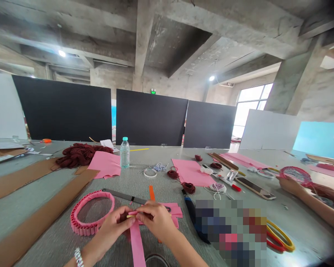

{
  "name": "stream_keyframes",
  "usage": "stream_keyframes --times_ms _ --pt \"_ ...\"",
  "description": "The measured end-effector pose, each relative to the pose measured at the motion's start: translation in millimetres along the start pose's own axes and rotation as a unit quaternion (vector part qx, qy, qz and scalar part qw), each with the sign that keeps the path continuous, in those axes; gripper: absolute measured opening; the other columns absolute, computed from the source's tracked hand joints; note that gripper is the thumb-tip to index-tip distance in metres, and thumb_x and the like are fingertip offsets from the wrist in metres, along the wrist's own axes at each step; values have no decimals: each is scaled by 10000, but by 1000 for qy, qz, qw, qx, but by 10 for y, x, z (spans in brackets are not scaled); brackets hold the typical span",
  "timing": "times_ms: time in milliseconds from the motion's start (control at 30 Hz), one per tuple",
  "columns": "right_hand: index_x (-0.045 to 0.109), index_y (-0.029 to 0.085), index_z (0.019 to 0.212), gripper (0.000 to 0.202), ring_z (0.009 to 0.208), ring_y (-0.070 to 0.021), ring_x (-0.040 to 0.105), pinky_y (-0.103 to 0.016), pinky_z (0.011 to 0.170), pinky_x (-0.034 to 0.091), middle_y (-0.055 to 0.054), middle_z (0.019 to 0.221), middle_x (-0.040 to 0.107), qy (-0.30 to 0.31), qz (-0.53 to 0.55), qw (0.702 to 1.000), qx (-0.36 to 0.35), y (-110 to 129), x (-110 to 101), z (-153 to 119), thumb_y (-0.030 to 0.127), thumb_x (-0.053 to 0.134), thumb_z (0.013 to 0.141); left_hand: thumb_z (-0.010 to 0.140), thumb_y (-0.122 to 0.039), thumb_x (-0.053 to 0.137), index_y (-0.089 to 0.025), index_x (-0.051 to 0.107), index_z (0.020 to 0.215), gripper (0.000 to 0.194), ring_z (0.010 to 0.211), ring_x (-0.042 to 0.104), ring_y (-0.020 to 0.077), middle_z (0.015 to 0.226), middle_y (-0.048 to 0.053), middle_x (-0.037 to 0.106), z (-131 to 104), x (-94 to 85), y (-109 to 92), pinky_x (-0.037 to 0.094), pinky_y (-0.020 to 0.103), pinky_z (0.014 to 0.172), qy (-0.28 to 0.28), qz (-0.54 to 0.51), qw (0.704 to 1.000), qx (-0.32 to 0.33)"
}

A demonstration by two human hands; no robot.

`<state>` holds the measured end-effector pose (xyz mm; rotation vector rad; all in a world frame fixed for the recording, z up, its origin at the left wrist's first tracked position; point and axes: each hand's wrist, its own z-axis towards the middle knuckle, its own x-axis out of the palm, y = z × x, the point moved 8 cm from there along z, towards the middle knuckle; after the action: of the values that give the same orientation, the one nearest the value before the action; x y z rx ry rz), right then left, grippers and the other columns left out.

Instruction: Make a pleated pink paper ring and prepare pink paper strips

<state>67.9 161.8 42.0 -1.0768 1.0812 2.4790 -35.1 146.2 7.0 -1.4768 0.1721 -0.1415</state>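
Note:
Above the near edge of the table, my left hand (114, 224) and my right hand (158, 219) meet, fingertips pinched together on one end of a pink strip (137, 244). The strip hangs down toward me. A small yellowish edge shows between the fingers; I cannot make out what it is. Left of my hands lies a pink pleated ring (85, 229), its outer side folded into loops. Behind them rest a long dark grey flat bar (119, 195) and an orange strip (151, 193). More pink strips (179, 211) lie partly hidden behind my right hand.
A water bottle (125, 152) stands upright farther back. Brown cardboard strips (44, 218) and dark red yarn (78, 154) lie left. Right are black-handled scissors (193, 215), a phone (256, 188) and red-yellow handles (281, 237). A co-worker's hand (292, 187) holds a pink ring.

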Motion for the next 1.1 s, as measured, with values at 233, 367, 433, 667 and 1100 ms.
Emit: stream_keyframes --times_ms 233,367,433,667,1100 --pt "636 244 872 179 679 -117 545 -205 614 380 -10 753 597 -24 -11 999 -30 41 1 -13 234 468 813 707 -362 546 -172 554 714 191 536 471 116 577 -45 495 1 -41 45 354 201 495 -16 6 1000 -14" --pt "627 223 824 187 655 -116 532 -204 591 371 -9 703 590 -23 -25 999 -40 94 -10 -18 190 443 812 739 -385 490 -172 512 693 220 458 474 127 515 -47 486 6 -10 78 356 224 464 4 28 1000 -13" --pt "612 217 826 158 648 -119 525 -206 579 370 -9 708 587 -16 -24 999 -46 132 -10 -21 190 460 792 747 -391 474 -171 500 673 234 453 470 127 512 -44 483 10 -28 77 349 225 461 -1 54 999 2" --pt "582 226 888 194 665 -126 524 -207 561 357 -5 749 590 10 -1 999 -45 172 18 -21 128 462 771 735 -406 481 -192 463 641 234 392 413 96 475 -75 416 -16 -49 -7 277 197 416 9 138 990 26" --pt "570 219 1038 285 716 -164 565 -247 627 383 -52 812 638 20 -7 998 -60 174 -4 -42 190 399 812 719 -394 497 -163 553 682 240 428 462 110 517 -36 489 -26 -19 -115 327 208 439 21 92 995 30"
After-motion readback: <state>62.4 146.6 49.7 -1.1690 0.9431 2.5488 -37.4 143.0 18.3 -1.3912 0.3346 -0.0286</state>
